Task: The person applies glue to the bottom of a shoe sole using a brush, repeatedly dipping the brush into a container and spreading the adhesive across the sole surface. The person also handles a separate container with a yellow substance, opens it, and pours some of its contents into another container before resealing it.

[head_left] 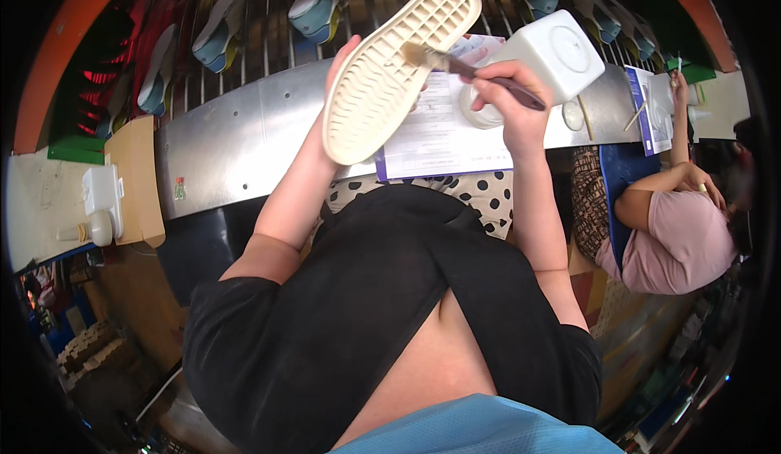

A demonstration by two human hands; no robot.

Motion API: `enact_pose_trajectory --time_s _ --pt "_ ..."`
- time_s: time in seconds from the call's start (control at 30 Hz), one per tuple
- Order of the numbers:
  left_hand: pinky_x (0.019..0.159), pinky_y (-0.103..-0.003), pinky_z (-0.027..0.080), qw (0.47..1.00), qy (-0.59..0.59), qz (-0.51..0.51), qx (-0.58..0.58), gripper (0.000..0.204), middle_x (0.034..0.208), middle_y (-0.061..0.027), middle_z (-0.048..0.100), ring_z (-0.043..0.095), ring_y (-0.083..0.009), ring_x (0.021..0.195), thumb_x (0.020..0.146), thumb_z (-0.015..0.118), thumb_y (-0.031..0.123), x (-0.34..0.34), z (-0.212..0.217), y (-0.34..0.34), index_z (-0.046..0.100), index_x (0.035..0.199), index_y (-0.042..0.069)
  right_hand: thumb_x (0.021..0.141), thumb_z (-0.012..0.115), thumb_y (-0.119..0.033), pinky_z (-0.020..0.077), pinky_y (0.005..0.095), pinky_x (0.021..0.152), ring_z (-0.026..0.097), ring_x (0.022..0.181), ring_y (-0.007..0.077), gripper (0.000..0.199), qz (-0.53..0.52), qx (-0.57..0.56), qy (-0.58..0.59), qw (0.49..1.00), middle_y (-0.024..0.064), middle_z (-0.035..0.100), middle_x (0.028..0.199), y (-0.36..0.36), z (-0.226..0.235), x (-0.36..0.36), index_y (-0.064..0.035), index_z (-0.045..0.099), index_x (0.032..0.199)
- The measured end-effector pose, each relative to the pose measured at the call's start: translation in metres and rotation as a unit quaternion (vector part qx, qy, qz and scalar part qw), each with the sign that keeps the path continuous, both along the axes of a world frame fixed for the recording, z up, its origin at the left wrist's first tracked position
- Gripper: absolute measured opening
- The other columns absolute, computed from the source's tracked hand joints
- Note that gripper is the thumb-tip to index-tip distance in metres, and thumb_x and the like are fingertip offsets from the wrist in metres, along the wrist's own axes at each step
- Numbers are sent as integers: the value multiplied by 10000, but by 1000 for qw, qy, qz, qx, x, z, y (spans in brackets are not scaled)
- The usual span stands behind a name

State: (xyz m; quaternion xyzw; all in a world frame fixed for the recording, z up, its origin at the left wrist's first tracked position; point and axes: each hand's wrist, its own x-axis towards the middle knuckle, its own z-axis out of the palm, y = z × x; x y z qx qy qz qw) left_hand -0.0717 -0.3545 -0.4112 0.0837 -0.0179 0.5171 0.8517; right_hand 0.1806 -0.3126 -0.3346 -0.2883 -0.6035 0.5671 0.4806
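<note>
Plainly, the left hand (338,59), forearm (289,181) stretched forward, holds the cream sole (374,104) over the metal bench (220,120), slanting far-right; the right hand (519,100), to its right, grips a brush (462,67), bristles (418,54) at the tread (366,124).

Left hand (338,62): mostly concealed behind the shoe sole (378,88); only part shows at its edges. Paintbrush (462,67): bristles blurred, handle partly covered by the right hand (517,100). Round white container (478,112): partly obscured by the same hand. Printed sheet (443,141): overlapped by the sole, fine print illegible. Green-and-red item (180,188): too small to identify. Blue fabric (488,428): cut off by the lower edge. Co-worker (683,238): head lost in the dark right rim.
</note>
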Motion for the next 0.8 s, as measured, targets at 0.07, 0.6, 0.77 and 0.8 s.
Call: enact_pose_trajectory --time_s 0.07,0.6,0.77,0.8 --pt "950 -538 583 999 13 41 -28 676 1390 -264 579 640 -449 1165 1032 461 518 -4 -2 -11 483 1464 -2 834 691 46 530 245 644 670 682 150 116 -42 13 21 999 145 719 841 9 7 23 68 676 947" --pt "1257 -585 90 971 164 161 62 897 1638 -166 310 252 -386 1521 758 668 251 -44 -28 -26 338 1573 79 854 679 -24 530 257 680 660 769 102 87 -165 37 -251 953 38 704 867 12 -79 70 -23 695 940" --pt "1117 -556 434 962 234 77 115 838 1584 -308 315 406 -444 1428 1030 344 627 -16 -6 -16 207 1604 32 845 665 -27 533 258 697 661 730 98 71 -113 -61 -111 985 46 710 803 -12 -44 82 -6 696 905" --pt "1022 -531 498 957 262 92 80 821 1547 -293 374 487 -428 1338 1035 320 629 -11 -3 -17 239 1590 28 854 670 10 545 253 731 678 785 100 68 -103 -74 -110 986 47 719 848 -16 -37 85 4 697 917"
